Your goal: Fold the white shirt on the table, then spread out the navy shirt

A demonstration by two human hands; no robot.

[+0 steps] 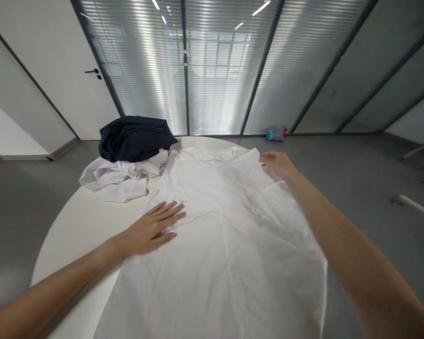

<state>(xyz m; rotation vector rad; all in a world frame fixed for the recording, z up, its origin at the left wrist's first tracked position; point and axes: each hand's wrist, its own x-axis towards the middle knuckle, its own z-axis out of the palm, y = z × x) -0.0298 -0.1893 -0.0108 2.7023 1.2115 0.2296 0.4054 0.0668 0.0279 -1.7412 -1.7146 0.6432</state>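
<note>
A white button shirt point(229, 235) lies spread over a round white table point(77, 226), with one sleeve folded across its upper part. My left hand point(151, 226) lies flat on the shirt's left side, fingers stretched out and together. My right hand point(277, 162) reaches to the far right corner near the collar and pinches the fabric edge there.
A crumpled white garment point(120, 179) and a dark navy garment point(134, 136) are piled at the table's far left. Grey floor surrounds the table. A small blue and pink bottle point(276, 134) lies on the floor by the glass wall. A door stands at the left.
</note>
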